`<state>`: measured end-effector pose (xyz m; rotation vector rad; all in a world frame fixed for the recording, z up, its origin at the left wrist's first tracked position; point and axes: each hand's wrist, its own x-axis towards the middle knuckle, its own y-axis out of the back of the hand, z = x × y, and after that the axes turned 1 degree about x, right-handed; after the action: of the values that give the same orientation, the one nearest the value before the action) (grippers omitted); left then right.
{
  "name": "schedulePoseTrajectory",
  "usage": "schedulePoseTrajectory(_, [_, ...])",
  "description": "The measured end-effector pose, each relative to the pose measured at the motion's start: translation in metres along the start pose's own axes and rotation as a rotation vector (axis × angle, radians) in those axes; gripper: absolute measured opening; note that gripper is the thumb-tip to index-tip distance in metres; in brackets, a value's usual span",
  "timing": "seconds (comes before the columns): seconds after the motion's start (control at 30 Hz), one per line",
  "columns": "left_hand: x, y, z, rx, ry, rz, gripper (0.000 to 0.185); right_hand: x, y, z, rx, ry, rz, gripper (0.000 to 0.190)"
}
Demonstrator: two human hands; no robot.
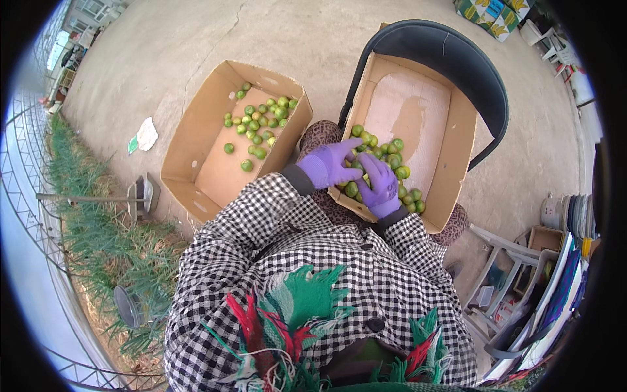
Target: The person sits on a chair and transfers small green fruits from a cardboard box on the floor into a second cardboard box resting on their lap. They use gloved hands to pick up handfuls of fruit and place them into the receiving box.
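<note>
Both my hands wear purple gloves. In the cardboard box (pixel 443 181) at the right, small green and yellowish citrus fruits (pixel 393 160) are heaped at the near left end. My left hand (pixel 329 163) reaches over this box's left wall, fingers spread over the heap. Close beside it, my right hand (pixel 378 187) lies on the fruits with bent fingers. The gloves cover what is under the fingers, so a grip cannot be made out. A second cardboard box (pixel 188 142) stands at the left, with loose citrus fruits (pixel 255 120) mostly towards its far right side.
A black chair or basket frame (pixel 441 41) arches around the right box. Green plants (pixel 112 230) grow at the left, near a long handle (pixel 93 197). A grey metal frame (pixel 494 267) and containers stand at the right. Patterned cartons (pixel 494 17) are at the far right on concrete ground.
</note>
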<state>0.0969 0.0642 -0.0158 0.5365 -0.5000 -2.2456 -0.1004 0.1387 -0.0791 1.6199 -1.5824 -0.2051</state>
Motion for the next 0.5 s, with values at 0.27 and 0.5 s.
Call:
schedulePoseTrajectory(0.27, [-0.033,0.105,-0.153,0.025,0.199,0.726,0.039,-0.02,-0.018,0.029,-0.224,-0.119,-0.394,0.05])
schedulePoseTrajectory(0.5, [-0.092,0.085,-0.311,0.365,0.902,0.274,0.064,-0.014,-0.017,0.022,-0.209,-0.111,-0.405,0.053])
